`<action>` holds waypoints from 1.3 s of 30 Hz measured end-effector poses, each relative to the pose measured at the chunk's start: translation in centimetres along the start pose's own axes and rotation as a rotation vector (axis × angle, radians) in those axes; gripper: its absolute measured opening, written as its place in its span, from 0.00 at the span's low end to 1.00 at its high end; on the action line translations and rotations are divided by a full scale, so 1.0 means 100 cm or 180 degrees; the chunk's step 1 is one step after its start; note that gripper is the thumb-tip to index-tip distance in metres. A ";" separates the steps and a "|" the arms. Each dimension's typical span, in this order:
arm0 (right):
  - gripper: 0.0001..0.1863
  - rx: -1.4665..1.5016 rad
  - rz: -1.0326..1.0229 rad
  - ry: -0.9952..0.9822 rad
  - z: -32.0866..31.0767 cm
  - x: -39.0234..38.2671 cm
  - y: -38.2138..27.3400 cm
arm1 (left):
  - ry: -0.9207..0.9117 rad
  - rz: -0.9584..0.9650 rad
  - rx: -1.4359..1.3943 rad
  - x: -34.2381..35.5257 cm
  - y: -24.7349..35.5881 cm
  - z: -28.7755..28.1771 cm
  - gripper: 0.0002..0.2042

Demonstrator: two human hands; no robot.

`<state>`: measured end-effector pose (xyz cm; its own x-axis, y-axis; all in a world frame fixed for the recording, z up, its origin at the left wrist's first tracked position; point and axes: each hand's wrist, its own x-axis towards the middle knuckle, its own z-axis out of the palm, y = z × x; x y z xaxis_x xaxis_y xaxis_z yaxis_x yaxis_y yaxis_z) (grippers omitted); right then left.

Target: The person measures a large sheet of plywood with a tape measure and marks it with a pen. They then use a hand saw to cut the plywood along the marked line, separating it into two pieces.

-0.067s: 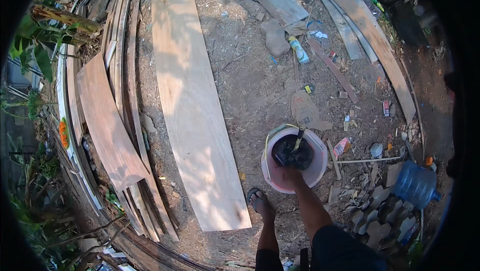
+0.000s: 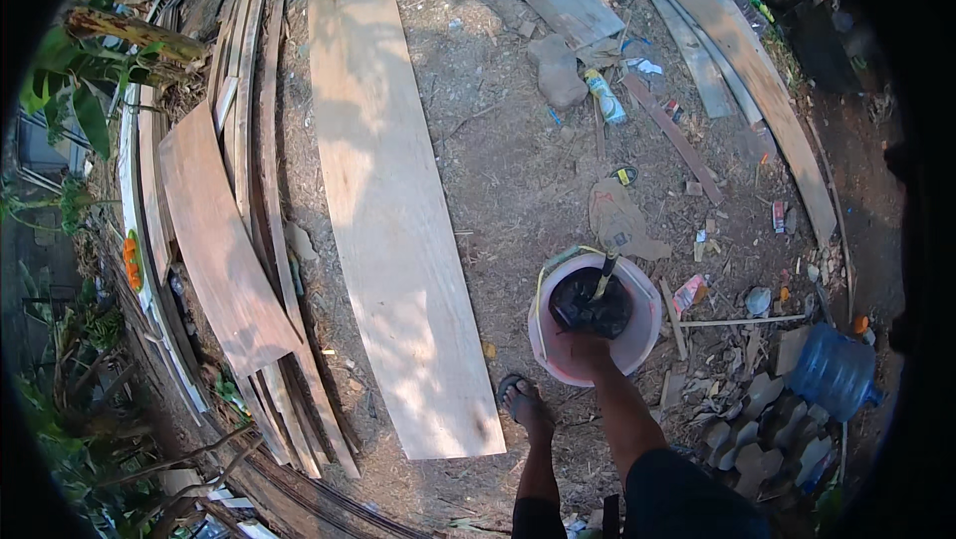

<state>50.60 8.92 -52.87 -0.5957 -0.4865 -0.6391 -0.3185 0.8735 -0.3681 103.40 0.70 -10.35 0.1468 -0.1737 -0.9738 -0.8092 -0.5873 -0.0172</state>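
My right hand (image 2: 586, 348) grips the near rim of a white bucket (image 2: 645, 328), and my forearm runs up to it from the lower edge. Inside the bucket lie a black bag (image 2: 588, 305) and a stick-like tool with a yellow handle (image 2: 604, 278). A yellow strap (image 2: 546, 278) loops over the bucket's left rim. My sandalled foot (image 2: 522, 402) stands on the dirt just left of the bucket. My left hand is out of view.
A long pale plank (image 2: 383, 200) lies on the dirt to the left, with stacked curved boards (image 2: 214, 240) beyond it. More planks (image 2: 737, 51) lie at the upper right. A blue water jug (image 2: 835, 370), broken tiles (image 2: 747, 419) and litter sit to the right.
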 end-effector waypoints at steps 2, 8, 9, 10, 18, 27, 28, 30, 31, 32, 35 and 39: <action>0.19 0.0231 0.0059 -0.0088 0.004 0.010 -0.002 | 0.0095 -0.0006 -0.0043 -0.004 0.015 0.003 0.19; 0.21 0.0089 0.0154 -0.0572 -0.001 0.035 0.010 | 0.0103 0.0293 -0.0446 0.005 0.067 0.028 0.20; 0.20 0.0126 -0.0263 -0.0552 -0.003 0.036 0.014 | 0.0099 0.0370 -0.0452 0.004 0.082 0.027 0.20; 0.20 0.0171 -0.0614 -0.0665 -0.005 0.037 0.018 | 0.0179 0.0299 -0.0495 0.000 0.096 0.031 0.21; 0.13 0.0145 0.0346 0.0159 0.008 0.038 0.010 | -0.0200 0.1296 -0.0434 -0.019 0.204 0.085 0.31; 0.14 0.0047 0.0485 0.0107 -0.028 -0.004 -0.008 | -0.0591 0.1002 -0.0986 -0.039 0.183 0.093 0.25; 0.16 0.0094 0.0465 0.0068 -0.037 -0.017 -0.007 | -0.0670 0.1117 -0.1046 -0.039 0.180 0.091 0.25; 0.19 0.0815 0.0627 -0.0132 -0.060 -0.054 -0.005 | -0.0788 0.1352 -0.1285 -0.041 0.175 0.090 0.26; 0.19 0.1325 0.0996 -0.0347 -0.076 -0.072 -0.002 | -0.0601 0.1280 -0.1346 -0.044 0.173 0.091 0.27; 0.18 0.1898 0.1008 -0.0602 -0.095 -0.094 0.001 | -0.0672 0.1535 -0.1503 -0.046 0.173 0.092 0.27; 0.12 0.2179 0.0974 -0.0963 -0.153 -0.163 -0.001 | -0.0897 0.1870 -0.1786 -0.065 0.181 0.096 0.27; 0.10 0.2142 0.1083 -0.1375 -0.248 -0.243 -0.013 | -0.1296 0.1644 -0.2465 -0.105 0.215 0.107 0.22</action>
<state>47.23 20.01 -20.08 -0.2039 -0.2832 -0.9371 0.4110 0.8440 -0.3445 78.37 -1.64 -2.94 -0.4384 -0.3536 -0.8263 -0.1067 -0.8924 0.4385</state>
